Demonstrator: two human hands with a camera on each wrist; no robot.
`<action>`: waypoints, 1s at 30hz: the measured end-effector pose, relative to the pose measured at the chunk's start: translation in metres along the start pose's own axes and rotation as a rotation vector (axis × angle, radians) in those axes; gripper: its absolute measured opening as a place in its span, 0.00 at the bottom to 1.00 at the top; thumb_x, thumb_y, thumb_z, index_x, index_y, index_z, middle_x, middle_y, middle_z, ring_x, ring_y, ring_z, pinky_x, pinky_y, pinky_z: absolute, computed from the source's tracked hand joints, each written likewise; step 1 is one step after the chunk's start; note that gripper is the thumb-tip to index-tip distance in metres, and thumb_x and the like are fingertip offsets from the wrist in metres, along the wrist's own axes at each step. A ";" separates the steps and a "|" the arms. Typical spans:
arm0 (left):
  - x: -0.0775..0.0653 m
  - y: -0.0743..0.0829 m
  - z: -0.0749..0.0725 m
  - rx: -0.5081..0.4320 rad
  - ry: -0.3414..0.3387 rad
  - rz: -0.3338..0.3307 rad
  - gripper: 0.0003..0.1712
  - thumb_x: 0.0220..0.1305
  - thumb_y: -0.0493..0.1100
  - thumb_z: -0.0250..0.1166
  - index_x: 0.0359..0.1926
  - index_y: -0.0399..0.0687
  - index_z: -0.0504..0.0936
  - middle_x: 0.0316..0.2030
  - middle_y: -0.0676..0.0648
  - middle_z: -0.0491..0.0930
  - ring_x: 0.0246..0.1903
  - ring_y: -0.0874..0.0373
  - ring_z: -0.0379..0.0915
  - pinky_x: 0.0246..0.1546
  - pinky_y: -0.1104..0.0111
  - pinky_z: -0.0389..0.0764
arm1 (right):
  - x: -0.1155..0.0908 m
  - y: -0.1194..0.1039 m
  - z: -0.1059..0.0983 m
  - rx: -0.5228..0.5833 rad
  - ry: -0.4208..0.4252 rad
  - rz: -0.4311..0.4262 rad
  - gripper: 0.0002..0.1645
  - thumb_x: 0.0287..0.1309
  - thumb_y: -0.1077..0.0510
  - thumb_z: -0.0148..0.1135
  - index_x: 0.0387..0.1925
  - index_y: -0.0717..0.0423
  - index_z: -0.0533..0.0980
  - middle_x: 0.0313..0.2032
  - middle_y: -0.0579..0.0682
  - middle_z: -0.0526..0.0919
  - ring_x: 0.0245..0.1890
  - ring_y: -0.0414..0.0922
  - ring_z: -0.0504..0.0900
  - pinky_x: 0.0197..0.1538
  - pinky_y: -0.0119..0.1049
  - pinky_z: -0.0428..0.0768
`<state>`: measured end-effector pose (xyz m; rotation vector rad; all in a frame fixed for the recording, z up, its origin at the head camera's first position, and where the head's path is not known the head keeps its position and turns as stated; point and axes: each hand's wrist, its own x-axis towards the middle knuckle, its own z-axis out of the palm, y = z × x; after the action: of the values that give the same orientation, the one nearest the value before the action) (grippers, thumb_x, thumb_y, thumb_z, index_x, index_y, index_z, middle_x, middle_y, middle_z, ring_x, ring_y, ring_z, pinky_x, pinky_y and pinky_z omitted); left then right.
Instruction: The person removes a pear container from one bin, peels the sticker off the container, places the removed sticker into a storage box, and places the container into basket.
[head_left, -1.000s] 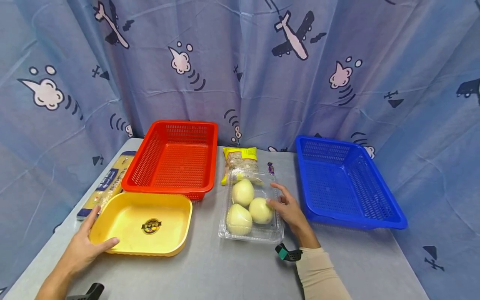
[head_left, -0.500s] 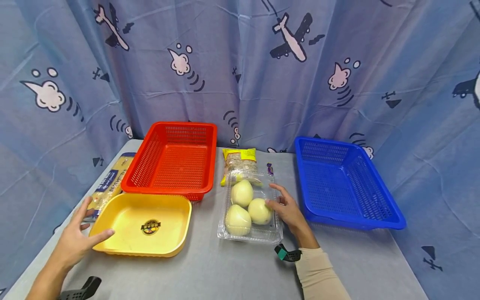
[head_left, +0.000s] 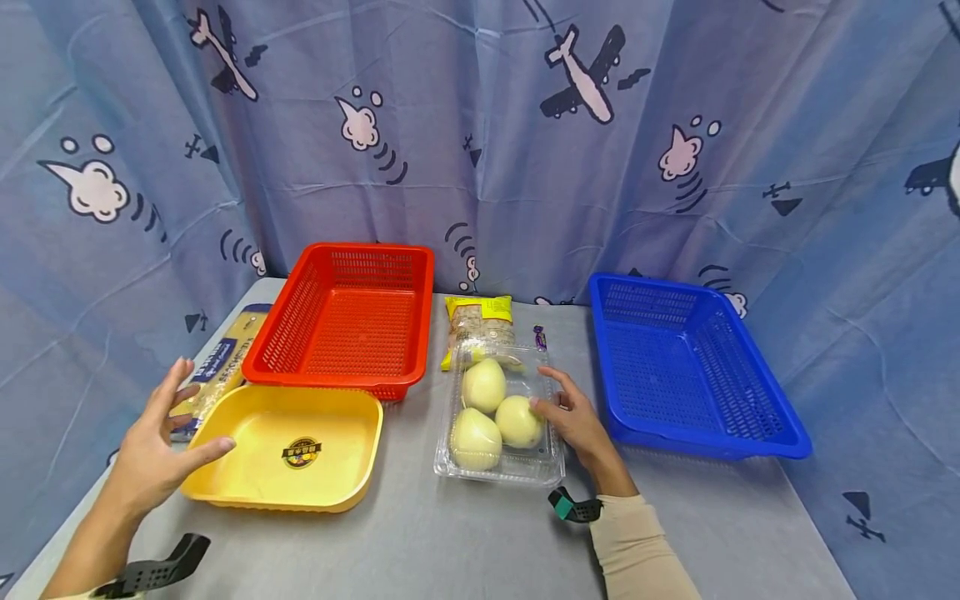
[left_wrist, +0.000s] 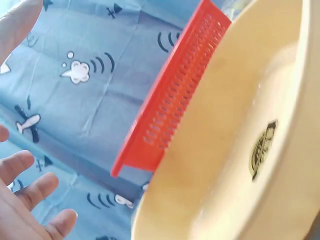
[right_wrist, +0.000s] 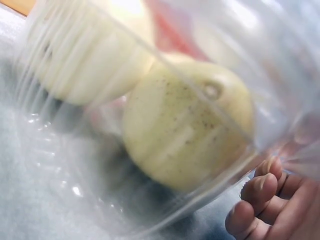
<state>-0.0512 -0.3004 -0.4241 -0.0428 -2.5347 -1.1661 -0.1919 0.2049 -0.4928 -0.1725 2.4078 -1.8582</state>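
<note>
Inside a clear plastic clamshell box (head_left: 498,477) in the middle of the table lie three pale yellow-green pears (head_left: 482,386). My right hand (head_left: 583,427) holds the box by its right side, thumb over the lid and fingers curled at the edge. The right wrist view shows a speckled pear (right_wrist: 187,125) close up through the plastic. At the left, my left hand (head_left: 146,462) hovers with fingers spread and nothing in them. It is nearest to the left end of a shallow yellow plastic tray (head_left: 337,442), which holds nothing and has a black label on its floor.
Behind the yellow tray stands a red basket (head_left: 367,321), with a pack of spaghetti (head_left: 225,354) beside it at the left. Behind the box are a clear bag with yellow ends (head_left: 480,312) and a small purple-wrapped candy (head_left: 540,337). A blue basket (head_left: 660,375) stands right.
My left hand has let go of the yellow tray's left end and moved left, away from it, its fingers spreading. My right hand and the box have stayed in place.
</note>
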 end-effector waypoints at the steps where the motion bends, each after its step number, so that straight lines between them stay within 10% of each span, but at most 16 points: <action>1: 0.001 0.002 0.000 -0.006 -0.002 0.002 0.64 0.51 0.39 0.75 0.76 0.68 0.40 0.74 0.54 0.46 0.59 0.68 0.56 0.40 0.83 0.61 | 0.000 0.000 0.000 0.002 0.001 -0.001 0.36 0.57 0.56 0.67 0.67 0.46 0.67 0.29 0.54 0.69 0.32 0.47 0.68 0.31 0.35 0.68; 30: 0.038 0.050 0.041 -0.281 -0.021 0.212 0.65 0.41 0.27 0.76 0.76 0.60 0.51 0.71 0.48 0.56 0.62 0.58 0.58 0.52 0.76 0.64 | -0.016 -0.037 0.001 -0.021 -0.045 0.037 0.36 0.62 0.60 0.62 0.70 0.54 0.62 0.30 0.54 0.67 0.30 0.45 0.67 0.30 0.33 0.68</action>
<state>-0.0904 -0.2410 -0.3997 -0.3843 -2.2961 -1.4270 -0.1749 0.1973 -0.4568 -0.1682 2.3852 -1.7947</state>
